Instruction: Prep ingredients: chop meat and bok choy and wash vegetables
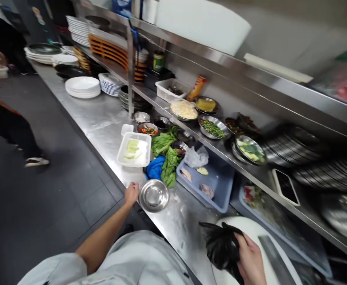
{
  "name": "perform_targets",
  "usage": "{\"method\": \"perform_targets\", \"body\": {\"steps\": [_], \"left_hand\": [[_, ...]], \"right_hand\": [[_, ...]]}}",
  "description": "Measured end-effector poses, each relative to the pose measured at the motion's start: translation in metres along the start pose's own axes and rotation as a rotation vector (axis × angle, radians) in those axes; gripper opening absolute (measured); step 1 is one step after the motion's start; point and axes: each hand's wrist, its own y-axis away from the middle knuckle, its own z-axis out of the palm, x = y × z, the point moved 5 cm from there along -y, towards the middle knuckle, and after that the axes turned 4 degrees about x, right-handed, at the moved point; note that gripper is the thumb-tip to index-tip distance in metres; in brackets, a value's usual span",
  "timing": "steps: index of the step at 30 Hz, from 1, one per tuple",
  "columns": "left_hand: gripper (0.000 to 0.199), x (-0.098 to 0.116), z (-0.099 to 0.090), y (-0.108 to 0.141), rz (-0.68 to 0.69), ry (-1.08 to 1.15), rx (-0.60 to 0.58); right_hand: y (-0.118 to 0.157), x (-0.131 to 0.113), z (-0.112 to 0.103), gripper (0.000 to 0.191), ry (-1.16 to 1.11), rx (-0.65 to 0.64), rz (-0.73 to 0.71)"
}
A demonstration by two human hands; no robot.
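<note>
My right hand (250, 255) is closed around a crumpled black plastic bag (222, 245), above a round white cutting board (268, 253). A cleaver (277, 259) with a broad grey blade lies on that board, just right of the hand. At the counter's front edge is my left hand (131, 194), its fingers curled in; whether anything is in them I cannot make out. Close to its right stands a shallow metal bowl (154, 196) with nothing in it. Beyond the bowl lie a blue cloth (155, 167) and leafy greens (169, 166).
A white basket (134, 160) with pale green slices sits on the counter. A blue-grey bin (204, 192) holds a plastic bag and food pieces. The shelf carries bowls of chopped vegetables (212, 127) and a phone (285, 186). Stacked plates (82, 87) stand far left. Another person's leg (16, 130) is in the aisle.
</note>
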Motion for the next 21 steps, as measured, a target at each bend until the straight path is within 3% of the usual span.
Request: {"method": "perform_targets", "body": {"steps": [2, 4, 7, 9, 11, 14, 18, 21], "left_hand": [[0.04, 0.022, 0.0, 0.022, 0.208, 0.003, -0.022], [0.057, 0.051, 0.018, 0.057, 0.514, -0.012, -0.192], [0.104, 0.089, 0.058, 0.117, 0.919, -0.112, -0.418], [0.1, 0.106, 0.072, 0.136, 1.021, -0.145, -0.377], [0.073, 0.115, 0.068, 0.129, 0.945, -0.162, -0.223], [0.063, 0.115, 0.031, 0.093, 0.747, -0.326, -0.072], [0.048, 0.103, -0.043, 0.067, 0.596, -0.521, -0.089], [0.036, 0.108, -0.079, 0.084, 0.507, -0.237, -0.223]], "right_hand": [[0.007, -0.029, 0.011, 0.033, 0.072, 0.01, -0.143], [0.021, -0.057, 0.034, 0.032, 0.128, -0.064, -0.29], [0.054, -0.097, 0.088, 0.021, 0.173, -0.335, -0.546], [0.081, -0.122, 0.126, 0.011, 0.162, -0.558, -0.748], [0.104, -0.139, 0.153, 0.013, 0.19, -0.703, -0.923], [0.12, -0.145, 0.178, 0.019, 0.446, -0.79, -1.049], [0.113, -0.135, 0.187, 0.021, 0.873, -0.997, -1.088], [0.081, -0.155, 0.183, 0.015, 0.735, -1.039, -1.262]]}}
